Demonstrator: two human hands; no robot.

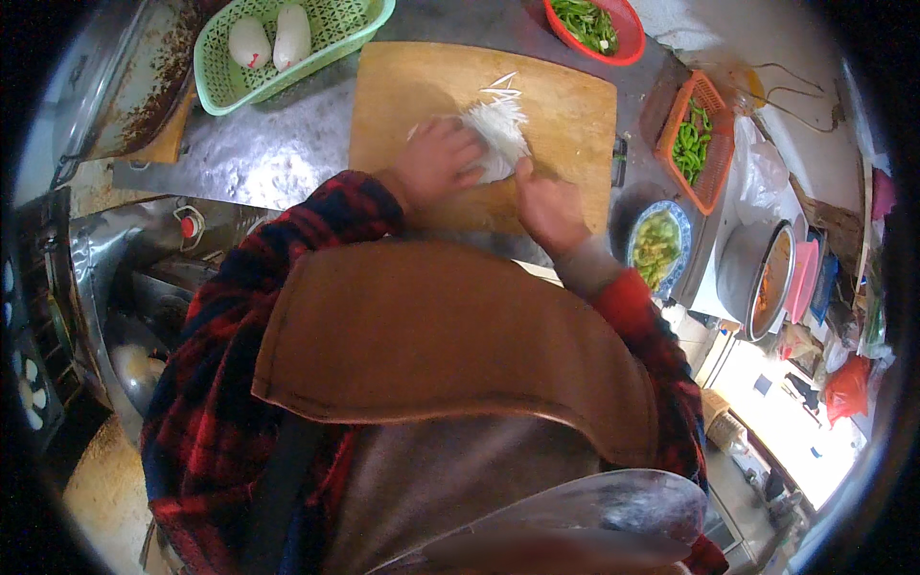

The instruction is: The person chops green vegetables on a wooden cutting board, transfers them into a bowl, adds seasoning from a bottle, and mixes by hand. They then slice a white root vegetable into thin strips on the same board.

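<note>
White radish shreds [501,115] lie piled near the middle of a wooden cutting board [568,100], a few loose ones beyond the pile. My left hand [440,159] rests at the left of the pile, fingers spread and pressing on white radish that is mostly hidden beneath. At the near right side, my right hand [552,205] is closed around what looks like the handle of a kitchen knife. Its pale blade [499,167] is blurred between my two hands, against the shreds.
Two whole white radishes [292,37] sit in a green plastic basket [215,93] at far left. To the right are a red basket [636,54] of cut greens, an orange basket [708,188] of green peppers, a blue-rimmed dish [683,251] and a metal pot [737,259].
</note>
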